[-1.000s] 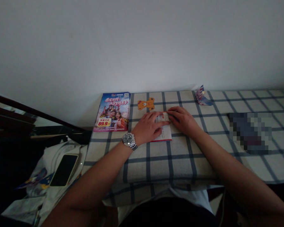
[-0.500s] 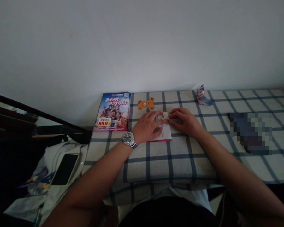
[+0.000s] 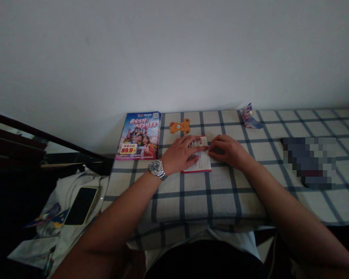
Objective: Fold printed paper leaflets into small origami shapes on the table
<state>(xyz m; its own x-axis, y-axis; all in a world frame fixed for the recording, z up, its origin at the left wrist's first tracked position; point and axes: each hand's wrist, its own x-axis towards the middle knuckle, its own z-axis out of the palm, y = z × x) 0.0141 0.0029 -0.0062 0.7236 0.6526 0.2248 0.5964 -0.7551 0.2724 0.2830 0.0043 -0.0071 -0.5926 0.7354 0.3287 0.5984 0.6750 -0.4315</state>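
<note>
A small folded paper leaflet (image 3: 204, 161), white with red edges and printed text, lies on the checked tablecloth in front of me. My left hand (image 3: 182, 155), with a silver watch at the wrist, rests on its left part with the fingers spread. Part of the print is covered by those fingers. At the leaflet's right edge, my right hand (image 3: 225, 151) has its thumb and fingertips brought together in a pinch on the paper. Just beyond the leaflet is a flat orange teddy bear cutout (image 3: 180, 126).
A stack of colourful flyers (image 3: 139, 135) lies left of the hands. A curled paper scrap (image 3: 250, 118) stands near the wall. Farther right is a dark pixelated item (image 3: 304, 161). At lower left, a phone (image 3: 81, 205) rests on a white bag (image 3: 65, 242) beside the table.
My right thumb and fingertips have drawn closer together at the leaflet's right edge. My left hand stays on the leaflet, which lies in nearly the same place.
</note>
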